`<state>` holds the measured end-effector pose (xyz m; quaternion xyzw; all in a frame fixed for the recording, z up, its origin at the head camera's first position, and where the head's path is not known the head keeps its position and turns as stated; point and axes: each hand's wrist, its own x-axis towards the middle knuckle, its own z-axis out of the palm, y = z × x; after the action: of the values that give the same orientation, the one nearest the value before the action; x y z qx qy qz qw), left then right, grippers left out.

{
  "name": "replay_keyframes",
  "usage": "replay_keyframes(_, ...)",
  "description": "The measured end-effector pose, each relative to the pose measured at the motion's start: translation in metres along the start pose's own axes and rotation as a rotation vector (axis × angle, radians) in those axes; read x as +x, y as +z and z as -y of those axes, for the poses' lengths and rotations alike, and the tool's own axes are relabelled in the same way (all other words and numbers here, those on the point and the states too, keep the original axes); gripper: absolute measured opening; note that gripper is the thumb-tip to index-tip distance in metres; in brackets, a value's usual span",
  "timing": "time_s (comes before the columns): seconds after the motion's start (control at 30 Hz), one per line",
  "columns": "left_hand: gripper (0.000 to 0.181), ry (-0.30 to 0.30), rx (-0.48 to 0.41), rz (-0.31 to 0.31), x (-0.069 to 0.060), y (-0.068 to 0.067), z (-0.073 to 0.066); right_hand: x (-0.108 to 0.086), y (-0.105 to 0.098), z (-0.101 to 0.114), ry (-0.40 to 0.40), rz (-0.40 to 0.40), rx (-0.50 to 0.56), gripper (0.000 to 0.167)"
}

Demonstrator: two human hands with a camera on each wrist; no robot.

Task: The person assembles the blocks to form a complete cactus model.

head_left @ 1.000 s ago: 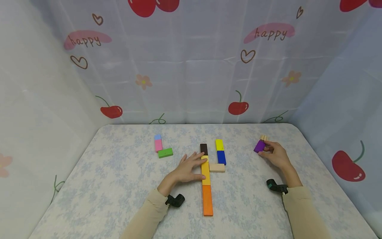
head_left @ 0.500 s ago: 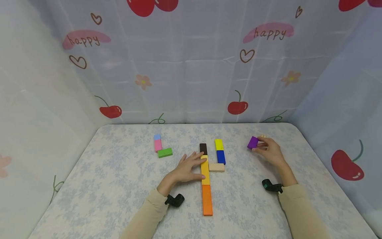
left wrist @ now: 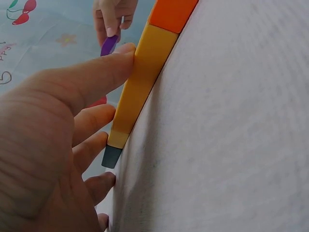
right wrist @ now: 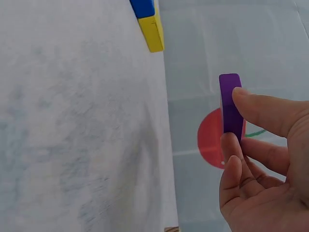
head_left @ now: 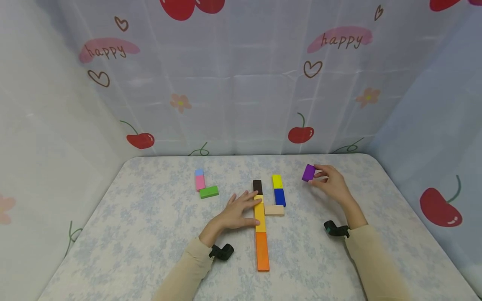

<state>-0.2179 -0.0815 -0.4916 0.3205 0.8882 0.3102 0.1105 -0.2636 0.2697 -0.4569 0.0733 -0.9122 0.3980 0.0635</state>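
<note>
My right hand (head_left: 334,186) pinches a purple block (head_left: 308,172) between thumb and fingers. In the right wrist view the purple block (right wrist: 230,104) is off the table. My left hand (head_left: 234,214) is spread beside a row of blocks, its fingertips touching the yellow-orange block (head_left: 260,219). A black block (head_left: 257,187) heads that row, then a light yellow block (head_left: 258,197), and an orange block (head_left: 262,251) ends it at the near side. Against the row's right side lies a plain wooden block (head_left: 274,210). Behind it a blue block (head_left: 280,197) meets a yellow block (head_left: 277,181).
To the left, a light blue block (head_left: 199,172) and a pink block (head_left: 200,183) stand end to end, with a green block (head_left: 208,192) at their near end. A patterned cloth covers the table (head_left: 150,234), and a printed curtain (head_left: 233,117) rises behind it.
My right hand has carried the purple block left and slightly away from me, off the pale wooden pieces at the right. My left hand stays at the row.
</note>
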Motion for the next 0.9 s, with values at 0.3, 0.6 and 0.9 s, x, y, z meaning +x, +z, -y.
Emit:
replay_keyframes(0.3,0.071,0.006,0.003,0.008,0.000,-0.002,-0.001,0.024,0.007,0.031,-0.040,0.044,0.008,0.063)
replay_keyframes(0.6,0.071,-0.006,0.006,0.007,0.000,0.000,0.000,0.043,0.025,0.056,-0.091,0.102,0.031,0.061)
replay_keyframes(0.9,0.070,-0.008,0.008,0.005,0.001,0.001,0.002,0.068,0.047,0.075,-0.107,0.180,0.039,0.062)
